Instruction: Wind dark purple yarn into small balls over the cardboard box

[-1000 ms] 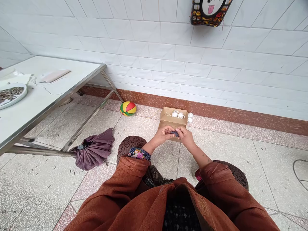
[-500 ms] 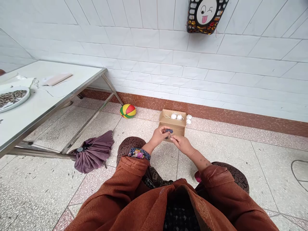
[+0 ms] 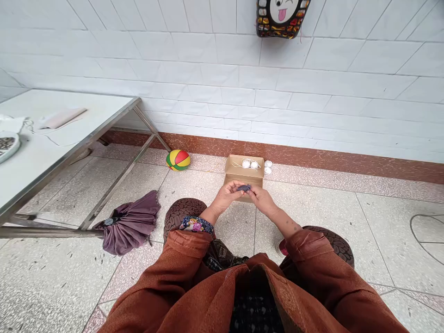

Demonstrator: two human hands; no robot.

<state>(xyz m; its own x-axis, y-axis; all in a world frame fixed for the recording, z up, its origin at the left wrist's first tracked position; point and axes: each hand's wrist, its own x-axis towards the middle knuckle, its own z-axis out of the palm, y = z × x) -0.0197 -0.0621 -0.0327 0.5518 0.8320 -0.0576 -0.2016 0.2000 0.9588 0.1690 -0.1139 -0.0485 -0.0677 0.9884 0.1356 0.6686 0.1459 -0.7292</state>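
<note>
I watch the left hand (image 3: 225,198), partly curled, pinching a dark bundle (image 3: 243,188) between thumb and fingers just below the centre of the frame. The right hand (image 3: 263,200), its fingers drawn nearly together, grips the bundle's right end, in front of the open cardboard box (image 3: 244,178).

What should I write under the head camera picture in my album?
Left hand and right hand hold a dark bundle; beyond are an open cardboard box and colourful ball.
</note>
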